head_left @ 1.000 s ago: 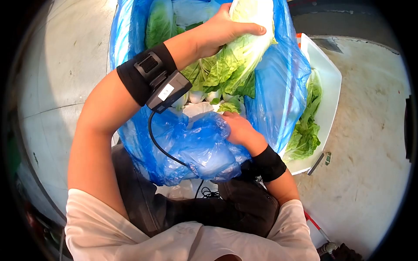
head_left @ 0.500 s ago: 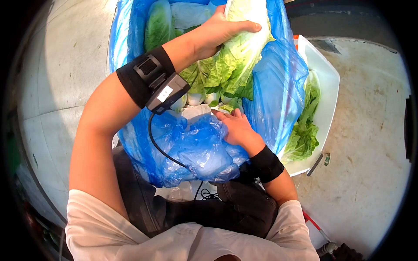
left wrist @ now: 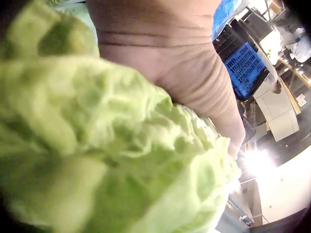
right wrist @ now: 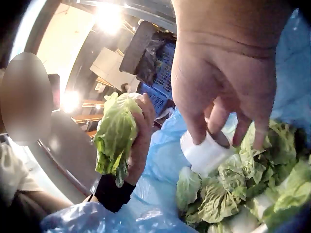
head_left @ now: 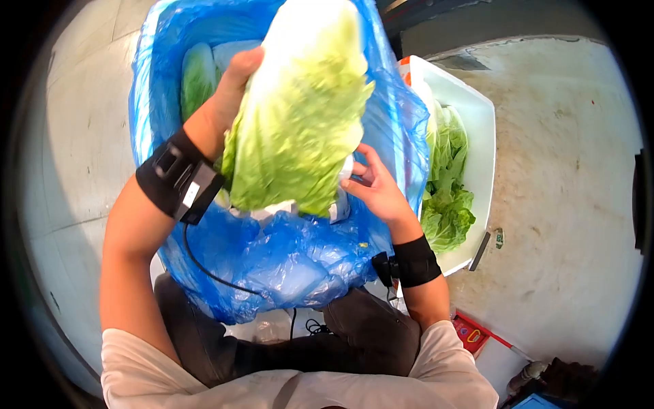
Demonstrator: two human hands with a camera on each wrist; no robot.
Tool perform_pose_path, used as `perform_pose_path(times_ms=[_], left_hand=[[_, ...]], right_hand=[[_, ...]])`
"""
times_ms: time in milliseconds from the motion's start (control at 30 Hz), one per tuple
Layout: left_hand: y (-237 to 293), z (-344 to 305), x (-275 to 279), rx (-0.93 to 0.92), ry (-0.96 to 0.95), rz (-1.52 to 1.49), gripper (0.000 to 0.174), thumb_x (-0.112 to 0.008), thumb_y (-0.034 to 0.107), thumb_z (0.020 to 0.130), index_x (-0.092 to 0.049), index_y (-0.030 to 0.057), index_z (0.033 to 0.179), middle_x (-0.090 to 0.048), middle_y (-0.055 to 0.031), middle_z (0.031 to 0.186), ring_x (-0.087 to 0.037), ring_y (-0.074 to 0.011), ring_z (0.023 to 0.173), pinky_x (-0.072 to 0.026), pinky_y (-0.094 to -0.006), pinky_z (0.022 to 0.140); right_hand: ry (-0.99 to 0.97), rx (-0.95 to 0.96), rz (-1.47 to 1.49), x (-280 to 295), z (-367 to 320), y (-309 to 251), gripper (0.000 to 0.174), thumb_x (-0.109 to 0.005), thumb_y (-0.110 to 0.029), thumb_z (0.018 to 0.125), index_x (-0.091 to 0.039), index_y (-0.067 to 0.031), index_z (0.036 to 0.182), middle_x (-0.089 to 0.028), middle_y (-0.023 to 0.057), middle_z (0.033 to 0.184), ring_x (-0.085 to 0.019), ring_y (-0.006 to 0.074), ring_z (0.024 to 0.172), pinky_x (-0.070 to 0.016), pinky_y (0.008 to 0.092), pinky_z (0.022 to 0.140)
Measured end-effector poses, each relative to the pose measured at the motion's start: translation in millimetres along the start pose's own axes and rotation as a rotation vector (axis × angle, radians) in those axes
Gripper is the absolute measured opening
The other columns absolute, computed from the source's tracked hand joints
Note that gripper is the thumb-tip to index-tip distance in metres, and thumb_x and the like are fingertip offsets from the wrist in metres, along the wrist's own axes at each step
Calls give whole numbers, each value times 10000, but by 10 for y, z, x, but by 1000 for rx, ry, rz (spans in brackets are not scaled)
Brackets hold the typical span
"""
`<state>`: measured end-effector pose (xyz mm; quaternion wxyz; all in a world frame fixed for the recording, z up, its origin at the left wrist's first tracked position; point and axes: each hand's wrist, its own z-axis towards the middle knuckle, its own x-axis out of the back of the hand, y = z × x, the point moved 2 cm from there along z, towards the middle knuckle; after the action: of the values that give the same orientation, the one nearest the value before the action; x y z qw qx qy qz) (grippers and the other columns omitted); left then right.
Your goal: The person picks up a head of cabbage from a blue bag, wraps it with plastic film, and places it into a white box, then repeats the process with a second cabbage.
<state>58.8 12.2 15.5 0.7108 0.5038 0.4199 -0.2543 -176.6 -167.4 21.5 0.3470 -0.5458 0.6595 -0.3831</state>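
Head view: The left hand (head_left: pixel 235 92) is gripping a large, elongated, white-and-pale-green leafy cabbage (head_left: pixel 300 116) above a translucent blue plastic liner (head_left: pixel 293 273). The cabbage's white end is pointing away from the person; its leaf tips are pointing toward the lap. The right hand (head_left: pixel 381 194) is holding a white hollow cylindrical roll (head_left: pixel 346 168) beside the cabbage's leafy end. A white open container (head_left: pixel 482 170) is standing to the right, holding green leafy vegetables (head_left: pixel 446 218).

Left wrist view: The cabbage leaves are filling the foreground and covering most of the fingers. A blue plastic crate (left wrist: pixel 243 68) is showing in the background.

Right wrist view: The right hand's thumb and fingers are pinching the roll narrowly at its rim. Further green-and-white cabbages (right wrist: pixel 216 199) are lying below it.
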Motion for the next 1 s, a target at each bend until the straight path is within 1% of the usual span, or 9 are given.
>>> perform_pose_path(times_ms=[133,400,467,533,600,667,733,767,1000], left_hand=[[-30,-24,-218,101,-61,-17,1161,-770,709,752,-274,103,1609,-414,-238,1567,-592,-354,1268,-522,-469,1061],[-526,-225,-126,398,-76,-120,1331,-936,555,639,-193,52,1622,-433,-193,1559,-542,-344,1346,-467,-493,1108],[-353,-307,-443,412,-289,31,1264,-985,391,625,-261,13,1590,-476,-164,1537,-496,-280,1392,-390,-422,1163],[-341,-334,-658,472,-262,50,1304,-993,392,602,-240,28,1603,-465,-145,1541,-475,-255,1401,-371,-402,1162],[-407,-276,-752,451,-438,203,1307,-989,369,589,-240,36,1607,-430,-127,1559,-471,-234,1394,-364,-382,1153],[-429,-206,-867,406,-410,223,1285,-963,354,589,-246,35,1606,-390,-142,1575,-346,-284,1472,-291,-405,1191],[-409,-141,-858,108,-632,858,1303,-968,393,564,-267,39,1603,-335,-157,1618,-155,-339,1545,-164,-473,1239],[-429,-143,-884,114,-609,865,1312,-962,370,542,-274,35,1607,-331,-174,1617,-13,-364,1561,-98,-470,1247],[-461,-178,-856,146,-538,968,1315,-947,335,543,-253,14,1614,-290,-196,1628,-42,-381,1562,-124,-472,1243]], right_hand=[[192,258,91,68,-135,-294,712,-650,89,903,-326,-95,1509,-647,159,1340,-605,170,1199,-468,321,1026],[389,582,-97,-63,-433,-682,610,-615,105,907,-408,-28,1465,-651,154,1303,-614,208,1215,-468,354,1053],[398,598,-69,-89,-461,-715,592,-602,113,917,-415,-25,1462,-647,151,1301,-620,207,1204,-483,344,1026],[403,604,-39,-111,-475,-710,575,-588,120,927,-423,-21,1459,-642,148,1299,-627,207,1193,-497,334,1000],[374,660,-138,-135,-457,-718,542,-567,131,949,-433,-17,1453,-625,151,1303,-630,195,1181,-525,312,937],[360,649,-99,-191,-439,-710,511,-565,127,958,-448,-16,1434,-617,155,1309,-634,190,1168,-531,309,915],[340,632,-51,-233,-414,-696,479,-563,122,967,-462,-16,1414,-608,158,1314,-638,186,1156,-538,307,893],[314,604,-5,-227,-413,-692,443,-561,115,975,-476,-16,1390,-615,155,1300,-638,185,1156,-542,306,882],[346,426,-121,-8,-457,-711,270,-582,14,1008,-573,-31,1274,-635,90,1140,-608,127,962,-490,267,848]])
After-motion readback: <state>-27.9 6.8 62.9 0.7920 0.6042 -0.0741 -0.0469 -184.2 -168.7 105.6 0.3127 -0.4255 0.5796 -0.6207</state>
